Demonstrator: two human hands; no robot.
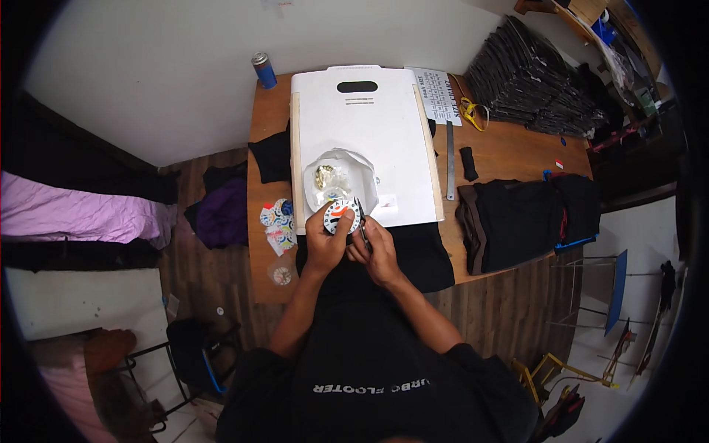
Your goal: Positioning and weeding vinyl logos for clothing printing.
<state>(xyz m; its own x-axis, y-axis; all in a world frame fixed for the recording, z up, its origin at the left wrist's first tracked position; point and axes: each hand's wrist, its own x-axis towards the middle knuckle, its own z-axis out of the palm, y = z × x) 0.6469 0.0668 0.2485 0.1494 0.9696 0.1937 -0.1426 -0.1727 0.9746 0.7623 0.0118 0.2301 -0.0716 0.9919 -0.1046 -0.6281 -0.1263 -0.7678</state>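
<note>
My left hand (323, 242) pinches a round white sticker or patch (340, 210) with red and black printing, the thumb lying across its face. In my right hand (379, 252) is a slim dark pointed tool (360, 207), either small scissors or snips; its blades reach up beside the disc's right edge. Just beyond both hands, a crumpled white bag (363, 176) stands with its mouth wide, holding small plastic-wrapped pieces. It rests on a large white board (391, 133) with a slot handle at its far end. Black cloth (425, 255) hangs below the board's near edge.
Colourful printed stickers (279, 221) lie left of the board on the wooden table (269, 280). A blue can (264, 71) stands at the far left corner. Rightward are a steel ruler (450, 162), yellow cord (471, 112), folded dark garments (509, 221) and a tall dark stack (528, 77).
</note>
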